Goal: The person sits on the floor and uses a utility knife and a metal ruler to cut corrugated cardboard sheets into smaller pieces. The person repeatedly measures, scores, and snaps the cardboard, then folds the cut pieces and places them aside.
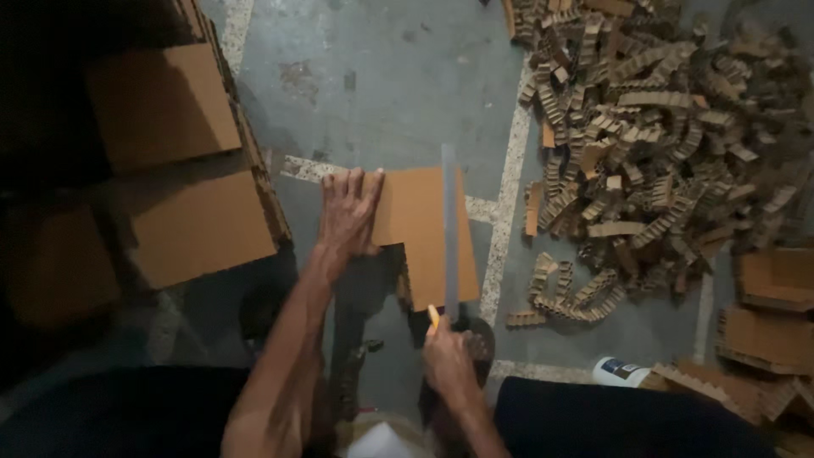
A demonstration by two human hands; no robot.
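On floor | left hand (349, 212) flat, pinning cardboard sheet (415, 229) | right hand (448, 360) grasping yellow cutter (433, 317) at ruler (449, 229) | mid-cut; next likely needs steady pull along edge

The right hand (447, 356) wraps its fingers around a yellow-tipped cutter (433, 316), so most of the tool is hidden and its blade cannot be made out. The left hand (349, 212) covers the left edge of the cardboard sheet (415, 229), and the ruler (449, 229) hides a strip of it. The stacks of cardboard (161, 161) sink into shadow at the left edge. The heap of cut strips (661, 136) runs off the top and right edges. The white container (619, 371) is partly hidden behind a dark knee.
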